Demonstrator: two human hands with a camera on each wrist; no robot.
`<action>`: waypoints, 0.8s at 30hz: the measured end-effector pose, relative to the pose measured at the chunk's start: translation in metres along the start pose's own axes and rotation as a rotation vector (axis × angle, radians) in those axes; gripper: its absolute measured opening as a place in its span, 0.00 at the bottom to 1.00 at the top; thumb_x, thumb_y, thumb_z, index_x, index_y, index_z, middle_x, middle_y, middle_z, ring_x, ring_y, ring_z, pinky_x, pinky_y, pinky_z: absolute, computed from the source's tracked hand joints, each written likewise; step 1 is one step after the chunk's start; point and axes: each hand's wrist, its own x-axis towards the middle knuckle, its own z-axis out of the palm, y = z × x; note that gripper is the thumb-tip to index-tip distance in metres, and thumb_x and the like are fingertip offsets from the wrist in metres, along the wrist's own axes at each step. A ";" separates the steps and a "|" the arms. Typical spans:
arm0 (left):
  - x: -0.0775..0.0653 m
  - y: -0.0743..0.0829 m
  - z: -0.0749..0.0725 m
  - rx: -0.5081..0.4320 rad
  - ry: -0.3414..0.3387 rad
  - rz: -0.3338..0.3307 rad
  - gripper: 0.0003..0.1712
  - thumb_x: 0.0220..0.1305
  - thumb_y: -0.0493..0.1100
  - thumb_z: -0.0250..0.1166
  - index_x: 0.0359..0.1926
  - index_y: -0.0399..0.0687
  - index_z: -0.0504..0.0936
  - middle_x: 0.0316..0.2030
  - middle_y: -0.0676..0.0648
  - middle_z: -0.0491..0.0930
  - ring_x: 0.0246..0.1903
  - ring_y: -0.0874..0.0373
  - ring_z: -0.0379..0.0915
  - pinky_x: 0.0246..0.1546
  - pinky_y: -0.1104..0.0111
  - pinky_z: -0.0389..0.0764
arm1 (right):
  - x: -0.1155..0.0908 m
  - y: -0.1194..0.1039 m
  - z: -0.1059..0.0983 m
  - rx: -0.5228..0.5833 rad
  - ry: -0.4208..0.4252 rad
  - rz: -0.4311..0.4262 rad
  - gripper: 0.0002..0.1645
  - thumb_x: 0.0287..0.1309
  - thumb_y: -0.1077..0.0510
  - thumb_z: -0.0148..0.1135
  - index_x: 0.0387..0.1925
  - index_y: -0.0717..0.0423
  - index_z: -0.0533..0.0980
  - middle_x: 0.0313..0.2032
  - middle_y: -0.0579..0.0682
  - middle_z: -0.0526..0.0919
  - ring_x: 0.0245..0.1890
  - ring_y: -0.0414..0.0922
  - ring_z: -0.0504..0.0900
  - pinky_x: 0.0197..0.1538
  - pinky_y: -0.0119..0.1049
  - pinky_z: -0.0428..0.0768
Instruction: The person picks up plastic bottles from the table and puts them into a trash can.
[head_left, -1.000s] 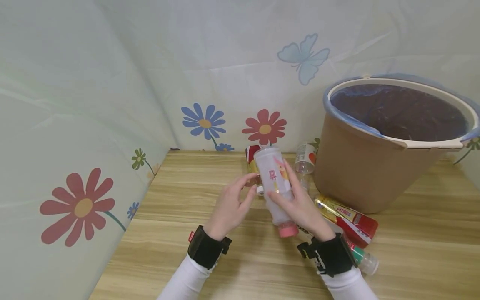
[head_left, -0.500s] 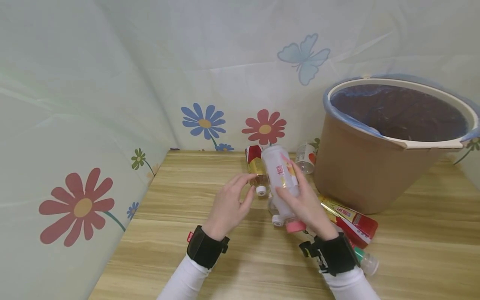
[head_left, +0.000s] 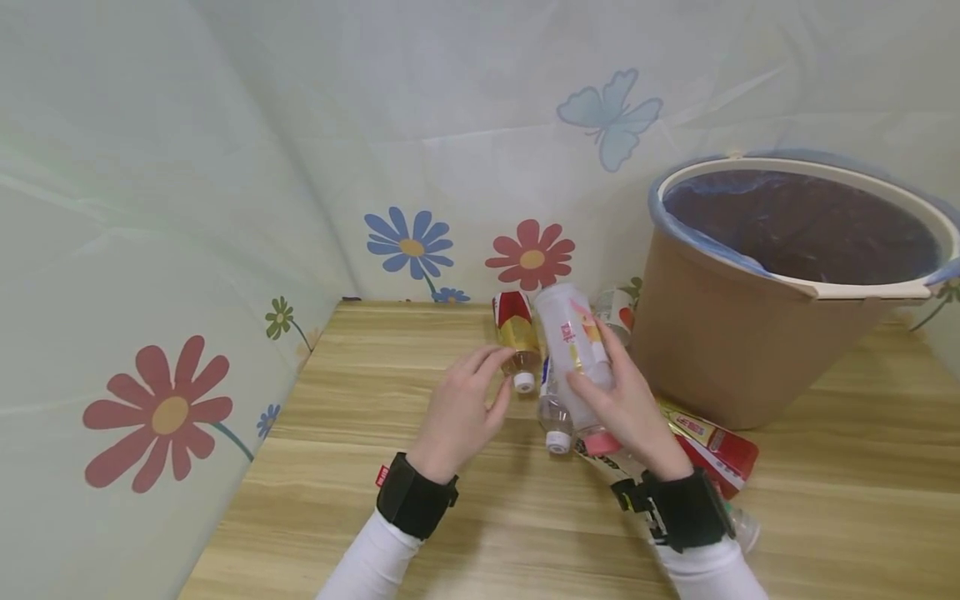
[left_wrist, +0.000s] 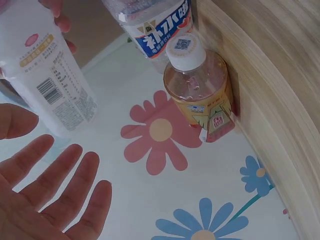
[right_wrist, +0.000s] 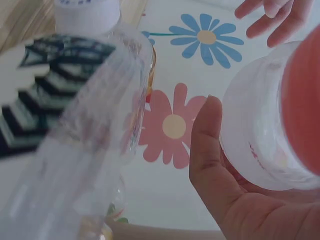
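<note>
Bin [head_left: 705,333] and clear white-capped bottle [head_left: 555,413] flank the right hand [head_left: 632,408], curled round a pink-capped bottle [head_left: 564,346]; left hand [head_left: 457,410] has fingers apart; tabletop [head_left: 360,392] stretches leftward.

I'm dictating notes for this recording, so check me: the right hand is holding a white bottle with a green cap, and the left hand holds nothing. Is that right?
Not quite: the cap is pink, not green, as the head view shows. The right hand does hold the white bottle, and the left hand holds nothing.
</note>
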 end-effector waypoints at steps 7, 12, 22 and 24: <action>-0.001 0.001 0.002 0.155 -0.026 0.028 0.23 0.67 0.43 0.66 0.63 0.48 0.78 0.59 0.46 0.81 0.58 0.50 0.79 0.58 0.56 0.82 | -0.003 -0.002 -0.006 -0.132 0.065 -0.017 0.51 0.65 0.49 0.62 0.80 0.51 0.47 0.67 0.67 0.69 0.53 0.60 0.78 0.42 0.43 0.84; 0.000 0.005 0.003 0.184 -0.046 0.048 0.22 0.67 0.43 0.65 0.62 0.49 0.79 0.59 0.47 0.81 0.58 0.51 0.79 0.59 0.57 0.82 | -0.004 -0.001 -0.009 -0.167 0.087 -0.018 0.49 0.64 0.48 0.62 0.80 0.49 0.50 0.65 0.65 0.71 0.52 0.59 0.77 0.40 0.37 0.80; 0.002 0.019 0.009 0.174 -0.042 0.082 0.21 0.67 0.45 0.65 0.60 0.50 0.80 0.57 0.48 0.83 0.55 0.52 0.81 0.56 0.59 0.84 | -0.003 -0.013 -0.020 -0.293 0.118 -0.113 0.46 0.65 0.47 0.61 0.78 0.52 0.54 0.63 0.65 0.72 0.52 0.59 0.76 0.45 0.47 0.79; 0.003 0.024 0.010 0.167 -0.036 0.091 0.22 0.66 0.44 0.65 0.60 0.50 0.80 0.57 0.48 0.83 0.54 0.52 0.81 0.55 0.60 0.84 | 0.000 -0.021 -0.025 -0.312 0.116 -0.139 0.45 0.66 0.47 0.61 0.78 0.53 0.54 0.63 0.66 0.72 0.51 0.59 0.76 0.44 0.48 0.80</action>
